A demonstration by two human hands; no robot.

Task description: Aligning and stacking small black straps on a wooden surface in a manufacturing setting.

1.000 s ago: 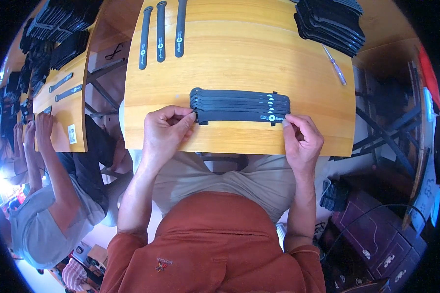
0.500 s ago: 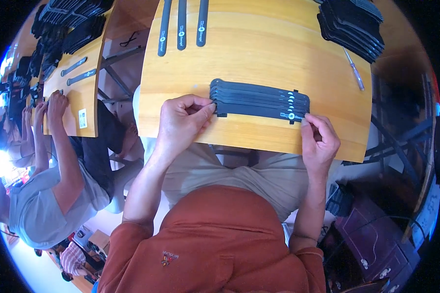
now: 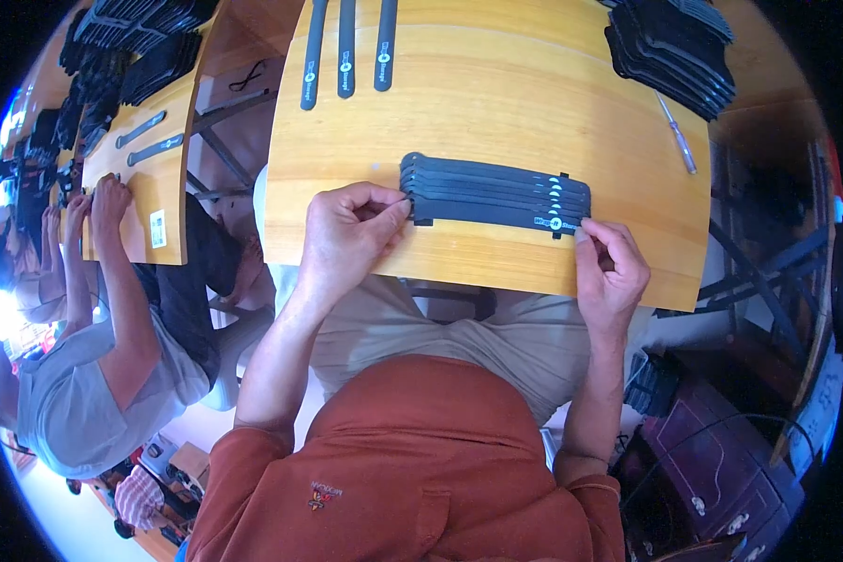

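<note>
A fanned row of several black storage straps [image 3: 487, 192] lies near the front edge of the wooden table [image 3: 496, 112], each overlapping the one behind it. My left hand [image 3: 351, 234] pinches the left end of the nearest strap between thumb and forefinger. At the strap's right end, my right hand [image 3: 612, 267] closes thumb and forefinger on its tip. Small black tabs stick out from under the row at both ends. Pale printed marks line up toward the right of the straps.
Three loose black straps [image 3: 347, 56] lie at the far left of the table. A stack of black straps [image 3: 670, 56] sits at the far right, with a screwdriver-like tool [image 3: 676, 136] beside it. A co-worker [image 3: 103, 375] works at another table [image 3: 173, 201] on my left.
Almost nothing differs. Both hands stay on the ends of the nearest strap, and the whole view has shifted very slightly.
</note>
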